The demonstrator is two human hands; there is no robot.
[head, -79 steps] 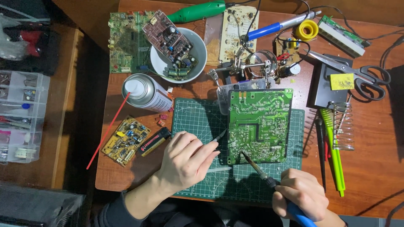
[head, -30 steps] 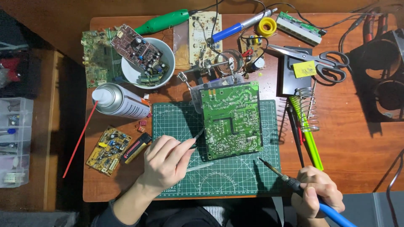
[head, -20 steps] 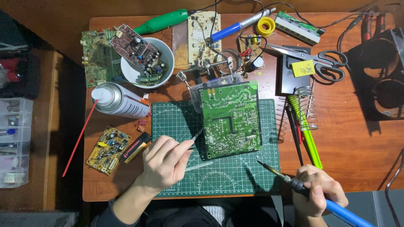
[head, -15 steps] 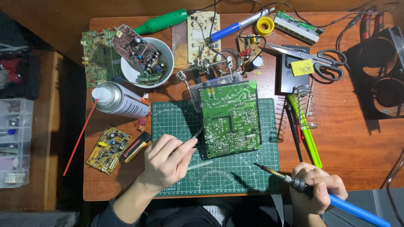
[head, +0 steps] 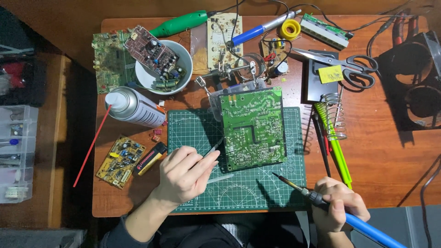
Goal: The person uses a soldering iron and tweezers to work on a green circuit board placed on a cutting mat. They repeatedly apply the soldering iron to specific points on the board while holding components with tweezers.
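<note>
Green circuit board sits on the cutting mat, mid worktop. Right hand, clamped on the blue soldering iron, has pulled back off the board since a couple of seconds ago; I read it as a pause between joints. Left hand pinches a thin solder wire, tip at the board's left edge.

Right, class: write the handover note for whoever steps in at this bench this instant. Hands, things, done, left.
Left hand: pinches a thin tool, probably tweezers, tip at the left edge of the green circuit board.
Right hand: grips the blue-handled soldering iron, tip above the cutting mat, off the board.
Board lies solder side up on the mat, top edge at the helping-hands clamp.
Done: cannot tell which joints are worked.
Left: iron is not on the board now; its coil stand stands empty.
</note>
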